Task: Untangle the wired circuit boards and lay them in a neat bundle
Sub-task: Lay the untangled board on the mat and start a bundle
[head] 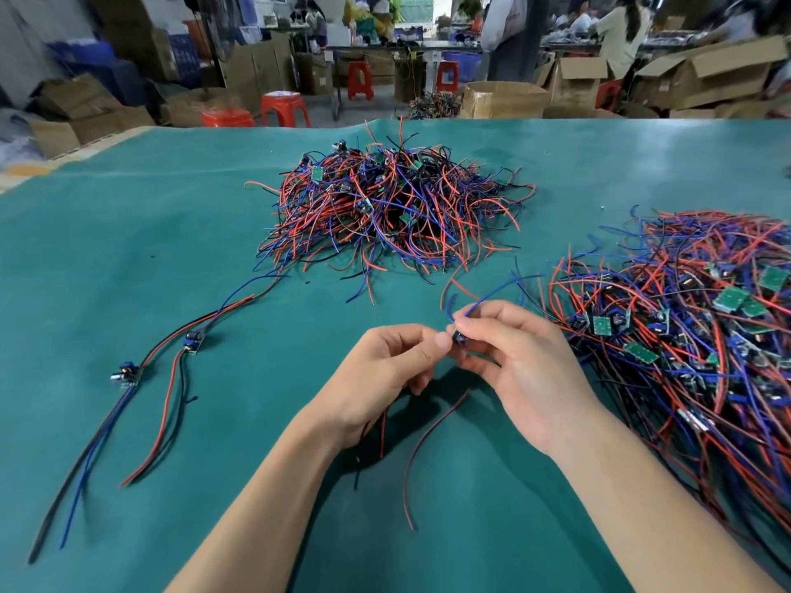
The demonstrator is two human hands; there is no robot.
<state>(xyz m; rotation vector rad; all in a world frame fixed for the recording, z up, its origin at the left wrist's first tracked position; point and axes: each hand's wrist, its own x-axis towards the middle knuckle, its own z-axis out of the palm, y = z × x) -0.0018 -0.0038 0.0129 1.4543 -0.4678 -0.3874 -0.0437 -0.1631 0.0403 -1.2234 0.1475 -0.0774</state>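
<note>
We look past our green table cover (128, 258) into a workshop: red plastic stools (284, 107), stacked cardboard boxes (505, 98), blue crates (85, 57), a dark work table (385, 49), and daylight from a far opening (417, 10).

Surface: you've got a flat table w/ teal-green mat cover (128, 233); bare tan edge shows at far left.
Centre pile: big tangled heap of red, blue & black wires w/ small green boards (394, 207), far-centre on mat.
Right pile: larger spread-out mass of same wired boards (693, 336), runs off right edge.
Left, sorted: two wired boards w/ blue parts (128, 374) & (192, 341), side by side, wires trailing toward you & back toward centre pile.
Near you: loose red-black wire (423, 442) curving on mat betw. your arms.
</note>
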